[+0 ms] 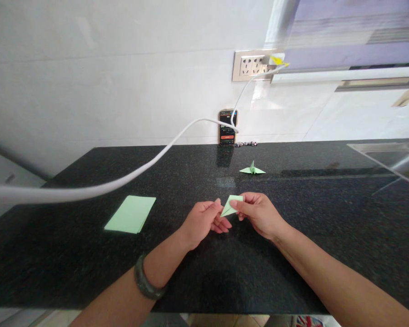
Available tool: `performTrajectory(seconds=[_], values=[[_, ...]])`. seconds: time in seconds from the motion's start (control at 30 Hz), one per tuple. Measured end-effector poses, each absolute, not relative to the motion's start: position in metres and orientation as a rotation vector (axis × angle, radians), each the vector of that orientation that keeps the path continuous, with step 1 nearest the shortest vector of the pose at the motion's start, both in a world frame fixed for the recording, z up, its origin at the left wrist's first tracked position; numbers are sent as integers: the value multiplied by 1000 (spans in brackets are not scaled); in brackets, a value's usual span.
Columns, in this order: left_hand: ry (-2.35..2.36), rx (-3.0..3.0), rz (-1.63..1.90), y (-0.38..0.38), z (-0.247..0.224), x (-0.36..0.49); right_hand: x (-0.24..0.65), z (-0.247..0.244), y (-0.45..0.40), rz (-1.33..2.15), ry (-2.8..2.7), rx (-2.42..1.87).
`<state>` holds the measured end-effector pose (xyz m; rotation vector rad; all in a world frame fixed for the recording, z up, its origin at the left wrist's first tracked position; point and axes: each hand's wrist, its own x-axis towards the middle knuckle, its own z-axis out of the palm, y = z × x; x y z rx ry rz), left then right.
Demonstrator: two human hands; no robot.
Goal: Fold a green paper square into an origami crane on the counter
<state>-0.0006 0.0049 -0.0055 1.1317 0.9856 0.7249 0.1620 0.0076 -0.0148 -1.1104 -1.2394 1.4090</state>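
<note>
A small piece of folded light-green paper (234,200), kite-like with a point toward the lower left, is held above the dark counter. My right hand (261,213) pinches its right side, thumb on top and fingers behind. At the pointed left side, my left hand (202,222) has its thumb raised beside the paper's edge and its other fingers stretched out below; whether any of them touch the paper is hard to make out. A finished green paper crane (252,169) with spread wings stands on the counter beyond my hands.
Green paper sheets (131,214) lie stacked at the left of the black speckled counter (88,259). A phone (227,129) leans on the wall, with a beaded strap (246,144) beside it. A white cable (150,163) crosses from the socket (250,66). At right is a metal sink (395,152).
</note>
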Motion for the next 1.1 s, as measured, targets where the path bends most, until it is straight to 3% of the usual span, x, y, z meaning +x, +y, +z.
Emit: performTrajectory(seconds=[1.1], values=[[1013,1415,760,7,-9,-6,164,-9,7,1289,-1343,-1171]])
